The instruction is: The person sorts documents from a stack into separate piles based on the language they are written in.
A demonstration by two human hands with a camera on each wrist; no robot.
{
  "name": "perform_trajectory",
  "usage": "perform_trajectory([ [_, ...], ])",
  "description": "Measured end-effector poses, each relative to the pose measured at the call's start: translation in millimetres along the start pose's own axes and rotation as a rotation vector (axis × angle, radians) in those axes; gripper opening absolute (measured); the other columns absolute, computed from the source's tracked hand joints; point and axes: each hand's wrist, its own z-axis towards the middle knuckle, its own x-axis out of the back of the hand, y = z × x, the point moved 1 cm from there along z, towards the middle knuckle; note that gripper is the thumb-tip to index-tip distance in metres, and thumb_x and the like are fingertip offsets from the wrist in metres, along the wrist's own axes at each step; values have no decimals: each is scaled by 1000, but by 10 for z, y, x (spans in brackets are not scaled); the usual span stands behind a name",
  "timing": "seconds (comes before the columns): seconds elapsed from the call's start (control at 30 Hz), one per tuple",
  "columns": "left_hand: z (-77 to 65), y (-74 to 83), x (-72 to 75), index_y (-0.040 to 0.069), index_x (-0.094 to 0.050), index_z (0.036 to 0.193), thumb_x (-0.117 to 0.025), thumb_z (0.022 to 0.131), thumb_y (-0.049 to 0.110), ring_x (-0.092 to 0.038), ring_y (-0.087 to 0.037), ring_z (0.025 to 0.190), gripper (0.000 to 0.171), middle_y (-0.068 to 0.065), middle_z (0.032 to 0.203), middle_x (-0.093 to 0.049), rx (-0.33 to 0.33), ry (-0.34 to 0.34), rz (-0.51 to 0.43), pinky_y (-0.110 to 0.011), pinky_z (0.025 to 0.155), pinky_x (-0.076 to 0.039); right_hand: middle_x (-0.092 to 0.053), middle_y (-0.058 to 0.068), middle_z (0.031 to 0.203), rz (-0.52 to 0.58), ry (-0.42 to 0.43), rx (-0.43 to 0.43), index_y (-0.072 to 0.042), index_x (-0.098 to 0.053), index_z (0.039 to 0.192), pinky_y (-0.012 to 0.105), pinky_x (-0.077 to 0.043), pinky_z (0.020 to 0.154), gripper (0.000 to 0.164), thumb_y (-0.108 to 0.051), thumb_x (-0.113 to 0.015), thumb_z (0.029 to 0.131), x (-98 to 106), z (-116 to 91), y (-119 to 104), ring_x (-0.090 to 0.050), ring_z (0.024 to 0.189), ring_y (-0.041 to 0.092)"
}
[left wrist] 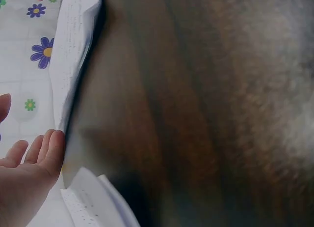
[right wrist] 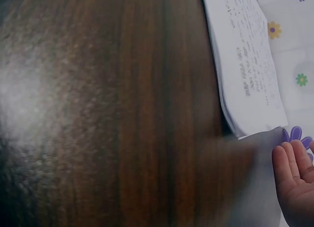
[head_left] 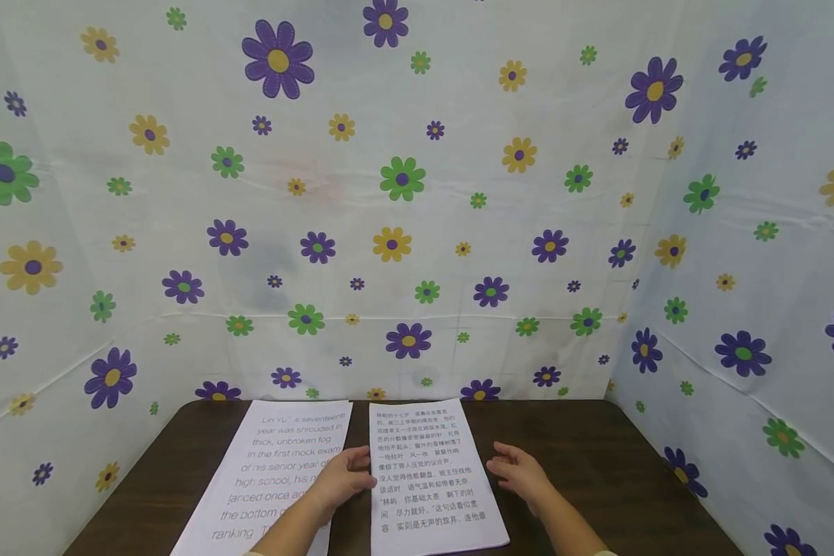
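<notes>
A stack of white sheets printed with Chinese text lies on the table between my two hands. My left hand is at its left edge, fingers loosely bent; whether the fingertips touch the paper, I cannot tell. Under and beside that forearm lies a second stack, printed in large English text. To the right of the Chinese stack, across a small gap, my right hand hovers with relaxed fingers and holds nothing. In the left wrist view the left hand appears beside the stack's edge; the right wrist view shows the right hand near the stack.
The dark brown wooden table ends against a white cloth backdrop printed with purple, green and yellow flowers. Another cloth panel closes off the right side. A narrow strip of table separates the two paper stacks.
</notes>
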Motion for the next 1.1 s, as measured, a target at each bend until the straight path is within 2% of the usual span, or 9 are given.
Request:
perform_trajectory([
  [0.17, 14, -79, -22, -18, -32, 141, -65, 78, 3, -53, -46, 121, 74, -38, 137, -46, 38, -32, -49, -50, 94, -53, -53, 38, 129, -14, -17, -32, 15, -40, 139, 48, -58, 86, 58, -10, -63, 91, -13, 16, 68, -62, 112, 41],
  [0.43, 5, -140, -67, -21, -29, 140, -65, 79, 2, -63, -29, 109, 74, -39, 134, -46, 64, -40, -93, -44, 92, -56, -61, 33, 121, -55, -21, -89, 17, -43, 135, 45, -59, 81, 59, -12, -64, 89, -70, -27, 64, -67, 102, 33],
  [0.73, 32, -199, -41, -23, -29, 139, -63, 82, 1, -63, -30, 108, 71, -39, 133, -46, 101, -24, -138, -43, 92, -56, -63, 32, 117, -55, -45, -85, 18, -47, 131, 42, -60, 76, 53, -9, -64, 88, -163, -21, 60, -69, 96, 29],
  [0.9, 29, -239, -23, -23, -37, 134, -60, 81, -1, -66, -30, 105, 62, -33, 125, -58, 91, -9, -116, -45, 92, -55, -65, 29, 114, -68, -48, -87, 18, -51, 129, 39, -60, 74, 49, -7, -63, 88, -235, -20, 58, -69, 92, 26],
  [1.1, 32, -254, -42, -19, -50, 127, -59, 80, -1, -69, -24, 94, 50, -19, 106, -68, 95, 51, -30, -46, 88, -57, -69, 21, 102, -83, -33, -81, 17, -55, 125, 36, -60, 70, 45, -6, -64, 88, -305, -29, 27, -68, 83, 19],
])
